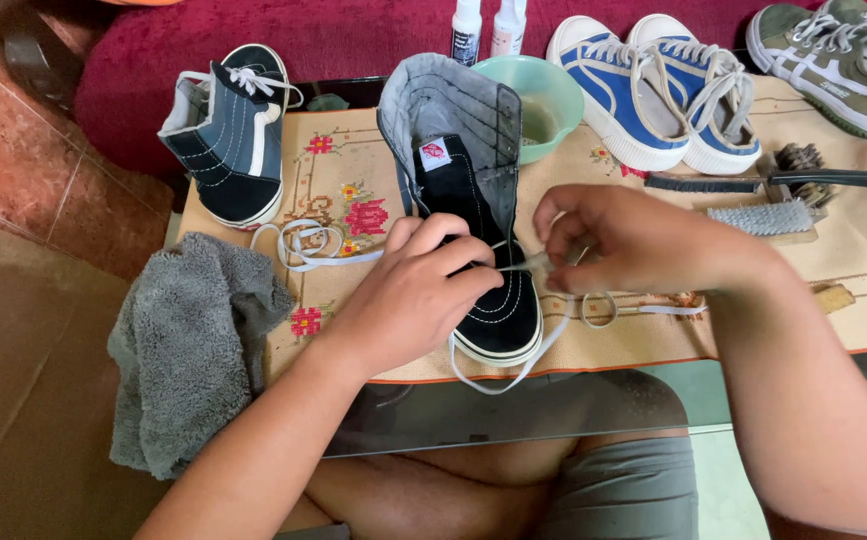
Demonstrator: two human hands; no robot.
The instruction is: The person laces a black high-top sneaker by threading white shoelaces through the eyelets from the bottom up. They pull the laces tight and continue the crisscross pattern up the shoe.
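While the person's bare knees show under the glass edge of the table (514, 415), both hands work just above it on a black high-top shoe (499, 310). The left hand (414, 290) lies over the shoe's near side, its grip closed with fingertips pinching a white lace (514, 365) at the eyelets. The right hand (634, 240) meets it from the other side, fingers pinched shut on the same lace, which loops down past the white sole and trails off to the right. This shoe stands toe toward the person on an embroidered beige mat (644, 335), its black upper stitched in white, its grey-lined collar spread wide open with a small red label on the tongue. A crumpled grey towel (189, 345) hangs over the table's left edge. Farther left stands the matching black shoe (234, 140), laced. To the right lie two brushes (774, 200). Behind are a green bowl (544, 100), blue sneakers (654, 85), olive sneakers (839, 60) and two small bottles (489, 25).
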